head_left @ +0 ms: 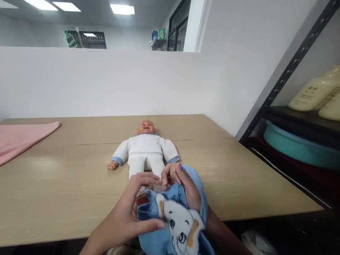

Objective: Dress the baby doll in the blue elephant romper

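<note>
A baby doll (144, 148) in a white suit with blue cuffs lies face up on the table, its feet toward me. In front of its legs is a small blue garment (161, 241) with a white cartoon animal patch, bunched at the table's front edge. My right hand (181, 181) is bent inward with a blue band around it, fingers curled on the garment's upper fabric. On the other side, my left hand (124, 219) makes a wide C, thumb on the garment's front and fingers arched near the doll's lower legs. A brownish-orange part shows between; its kind is unclear.
A pink cloth (2, 142) lies on the table (71, 193) at left. To the right, a metal shelf holds pale yellow bottles (318, 90) above a teal basin (300, 146). A white wall (93, 83) rises behind the table.
</note>
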Demonstrator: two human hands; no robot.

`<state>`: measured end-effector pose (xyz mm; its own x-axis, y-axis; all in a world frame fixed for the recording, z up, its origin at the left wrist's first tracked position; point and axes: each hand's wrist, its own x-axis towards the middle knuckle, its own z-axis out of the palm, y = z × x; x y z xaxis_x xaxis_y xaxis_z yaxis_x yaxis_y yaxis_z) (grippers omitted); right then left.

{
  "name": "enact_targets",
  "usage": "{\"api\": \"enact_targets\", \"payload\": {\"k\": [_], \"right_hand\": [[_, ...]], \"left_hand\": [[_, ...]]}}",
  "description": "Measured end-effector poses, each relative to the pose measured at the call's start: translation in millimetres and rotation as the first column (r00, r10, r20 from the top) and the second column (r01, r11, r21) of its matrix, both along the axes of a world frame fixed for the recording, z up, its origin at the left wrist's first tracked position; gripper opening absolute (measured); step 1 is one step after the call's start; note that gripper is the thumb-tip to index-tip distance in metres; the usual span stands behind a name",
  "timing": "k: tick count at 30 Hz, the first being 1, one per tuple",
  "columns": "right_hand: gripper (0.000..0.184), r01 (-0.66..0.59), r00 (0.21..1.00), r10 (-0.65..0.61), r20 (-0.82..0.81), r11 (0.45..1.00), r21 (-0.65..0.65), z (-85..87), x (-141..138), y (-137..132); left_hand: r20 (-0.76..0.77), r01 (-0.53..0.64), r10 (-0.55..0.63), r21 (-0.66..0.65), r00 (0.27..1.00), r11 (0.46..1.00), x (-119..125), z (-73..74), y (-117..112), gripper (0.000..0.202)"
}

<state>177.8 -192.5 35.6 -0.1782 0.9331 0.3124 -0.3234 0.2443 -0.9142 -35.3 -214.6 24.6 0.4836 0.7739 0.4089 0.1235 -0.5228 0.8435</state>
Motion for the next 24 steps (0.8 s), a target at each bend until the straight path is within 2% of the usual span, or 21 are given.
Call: {"api": "enact_targets", "payload": {"k": [3,5,7,9,11,13,15,16,18,21,24], "right_hand": [[0.057,0.006,0.999,-0.007,-0.033,1.000,-0.016,7.1,2,5],[0.054,-0.003,0.999,0.002,-0.047,1.000,-0.025,10.4,7,8],[0.041,0.030,0.999,-0.030,-0.033,0.999,-0.028,10.9,19,11],[0.019,0.092,0.995,-0.091,0.028,0.994,-0.053,9.8,39,13],[0.036,0.169,0.983,-0.166,0.081,0.985,-0.028,10.6,61,11],[0.048,0.156,0.972,-0.172,0.163,0.982,0.108,16.4,78,2],[0.052,0.020,0.933,-0.097,0.346,0.975,0.221,27.0,85,-11],[0.052,-0.051,0.881,-0.062,0.469,0.973,0.224,32.4,83,-18],[0.060,-0.194,0.734,0.059,0.676,0.973,0.126,38.4,75,-27],[0.076,-0.389,0.630,0.316,0.710,0.919,-0.064,26.9,60,-19],[0.067,-0.422,0.602,0.460,0.653,0.877,-0.229,0.2,57,2]], "left_hand": [[-0.114,0.085,-0.082,0.023,0.990,0.996,6,-6.4,1,0.035],[-0.149,0.083,-0.081,0.007,0.986,0.997,7,-6.2,-1,0.027],[-0.163,0.042,-0.053,-0.066,0.985,0.997,4,-5.6,-3,0.022],[-0.165,-0.005,-0.015,-0.119,0.986,0.993,-1,-6.2,-4,0.021],[-0.154,-0.034,0.017,-0.113,0.988,0.993,-6,-7.7,-3,0.022],[-0.139,-0.057,0.046,-0.075,0.989,0.996,-8,-7.6,-1,0.022],[-0.130,-0.087,0.082,-0.030,0.988,0.996,-8,-3.6,2,0.021],[-0.117,-0.102,0.101,0.000,0.988,0.995,-7,0.0,4,0.021],[-0.084,-0.147,0.152,0.064,0.985,0.987,-3,9.4,6,0.023],[-0.057,-0.232,0.241,0.132,0.969,0.964,-1,23.1,8,0.024],[-0.161,-0.246,0.263,0.118,0.951,0.962,-10,28.4,13,0.027]]}}
